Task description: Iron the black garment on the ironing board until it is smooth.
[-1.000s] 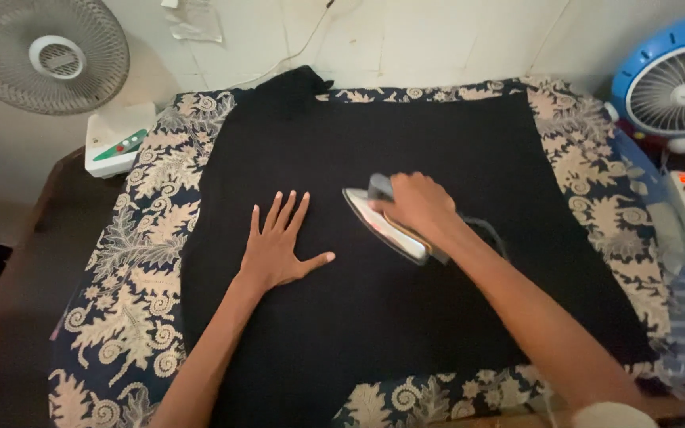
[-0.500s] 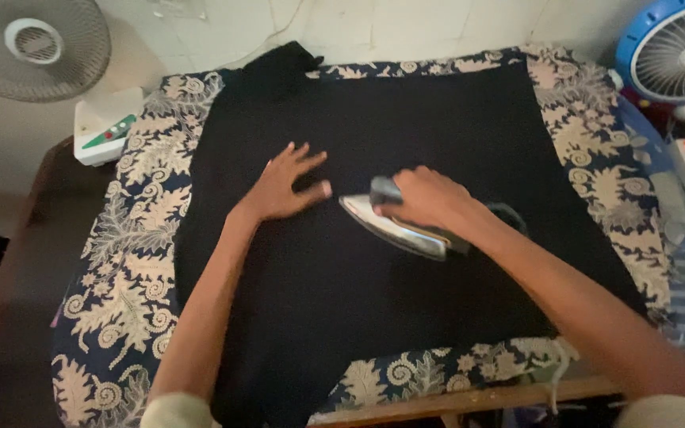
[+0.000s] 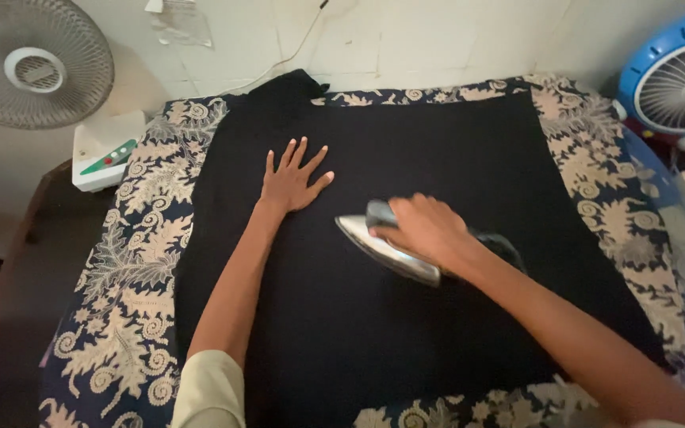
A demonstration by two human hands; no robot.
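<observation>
Black cloth [image 3: 406,261], spread flat over the blue-and-cream patterned cover [image 3: 132,261] on the table. Right hand [image 3: 430,231], fingers closed round the handle of the silver electric iron [image 3: 386,250], soleplate down mid-cloth. Left hand [image 3: 291,181] flat, fingers spread, pressing the cloth. Since the earlier frames the left hand has slid up toward the far edge; the iron has barely shifted, so smoothing runs ahead of the pressing

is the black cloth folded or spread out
Spread out: the black cloth lies flat over the patterned cover, left hand pressing it.
</observation>
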